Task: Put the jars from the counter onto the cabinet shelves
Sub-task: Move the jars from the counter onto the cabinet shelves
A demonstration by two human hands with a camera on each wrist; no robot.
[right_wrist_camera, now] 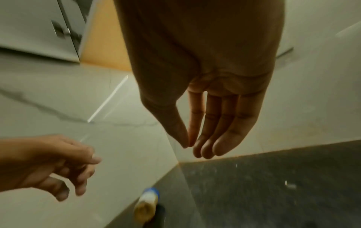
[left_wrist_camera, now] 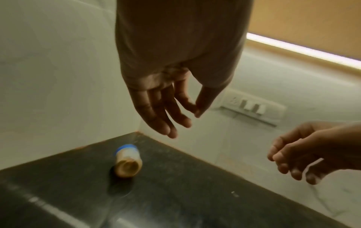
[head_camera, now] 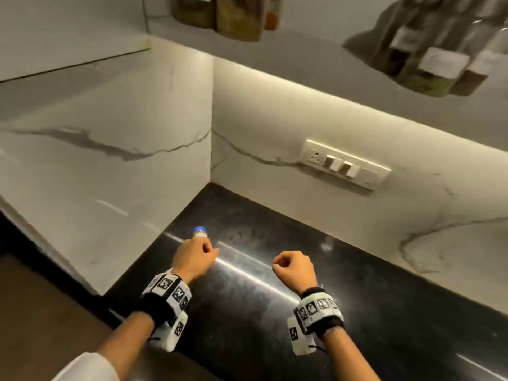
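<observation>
One jar (head_camera: 199, 232) on black counter (head_camera: 357, 312)

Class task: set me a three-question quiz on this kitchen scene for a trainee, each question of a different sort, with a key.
1. True or false: the left hand grips the jar.
2. Multiple choice: the jar's lid is A) red, B) blue, C) green.
3. Fill in: the jar stands on the dark ____, near the corner of the walls.

Key:
1. False. The left hand's fingers hang relaxed above the jar and hold nothing; the right hand is empty too.
2. B.
3. Counter.
</observation>
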